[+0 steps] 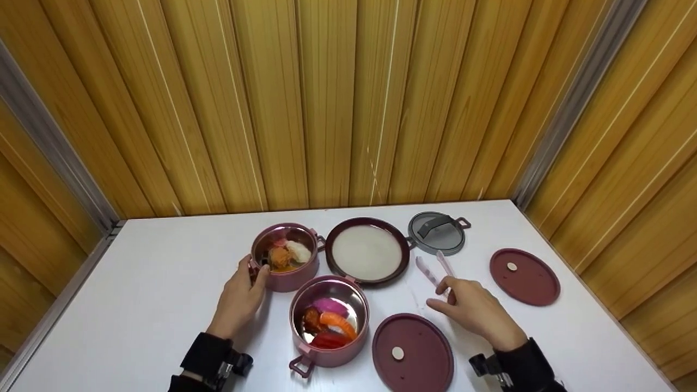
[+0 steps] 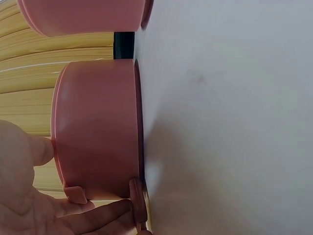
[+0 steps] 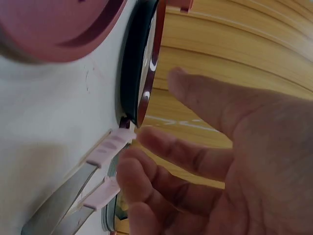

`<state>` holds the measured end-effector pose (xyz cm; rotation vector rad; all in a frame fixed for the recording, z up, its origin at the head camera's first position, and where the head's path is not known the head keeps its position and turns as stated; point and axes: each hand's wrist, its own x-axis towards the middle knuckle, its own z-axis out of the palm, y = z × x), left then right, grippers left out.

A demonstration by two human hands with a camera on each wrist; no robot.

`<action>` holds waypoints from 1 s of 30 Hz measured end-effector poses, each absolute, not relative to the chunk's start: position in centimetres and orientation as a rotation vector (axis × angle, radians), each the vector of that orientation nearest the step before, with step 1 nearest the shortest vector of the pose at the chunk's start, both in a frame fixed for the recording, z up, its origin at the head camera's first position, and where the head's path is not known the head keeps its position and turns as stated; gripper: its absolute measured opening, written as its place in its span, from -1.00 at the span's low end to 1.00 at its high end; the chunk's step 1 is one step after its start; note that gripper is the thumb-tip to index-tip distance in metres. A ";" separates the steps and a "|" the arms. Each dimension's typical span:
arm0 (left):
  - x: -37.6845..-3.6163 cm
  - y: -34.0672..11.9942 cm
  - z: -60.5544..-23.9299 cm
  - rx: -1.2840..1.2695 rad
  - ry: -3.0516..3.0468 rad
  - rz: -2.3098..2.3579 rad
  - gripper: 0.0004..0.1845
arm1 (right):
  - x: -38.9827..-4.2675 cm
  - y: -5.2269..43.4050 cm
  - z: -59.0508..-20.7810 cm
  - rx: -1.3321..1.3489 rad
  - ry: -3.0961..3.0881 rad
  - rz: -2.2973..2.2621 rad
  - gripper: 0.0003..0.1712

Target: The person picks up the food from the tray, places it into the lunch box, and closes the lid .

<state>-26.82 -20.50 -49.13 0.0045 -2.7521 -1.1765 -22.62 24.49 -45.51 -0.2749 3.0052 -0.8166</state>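
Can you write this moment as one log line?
left hand: holds back pot | right hand: near tongs | front pot: has food

"What does the head view cut off?"

"The near lid point(image 1: 419, 348), at the bottom edge; the wrist straps point(image 1: 523, 359) run out there too."

"And what's covered?"

"The right hand point(image 1: 474, 310) hides part of the tongs point(image 1: 426, 269); whether its fingers touch them, I can't tell. Some food in the far pot point(image 1: 288, 282) is too dark and small to name."

"The wrist views?"

"In the left one, walls hide both pots' insides, and the top edge crops the near pot point(image 1: 343, 356). The left hand point(image 1: 239, 296) leaves at left and bottom. In the right one, the tongs' metal runs out below, and fingers mask much of the gray lid point(image 1: 435, 237)."
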 end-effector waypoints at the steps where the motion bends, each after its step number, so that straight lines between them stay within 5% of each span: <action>1: -26.8 -20.5 -49.1 0.004 -2.753 -1.177 -0.27 | -22.5 24.5 -45.5 -0.322 2.974 -0.824 -0.64; 13: -26.4 -20.3 -48.2 0.009 -2.736 -1.135 -0.21 | -22.6 24.4 -46.9 -0.675 2.735 -0.873 -0.71; 30: -25.9 -20.1 -47.0 -0.002 -2.692 -1.099 -0.21 | -22.7 24.5 -47.8 -0.691 2.700 -0.847 -0.78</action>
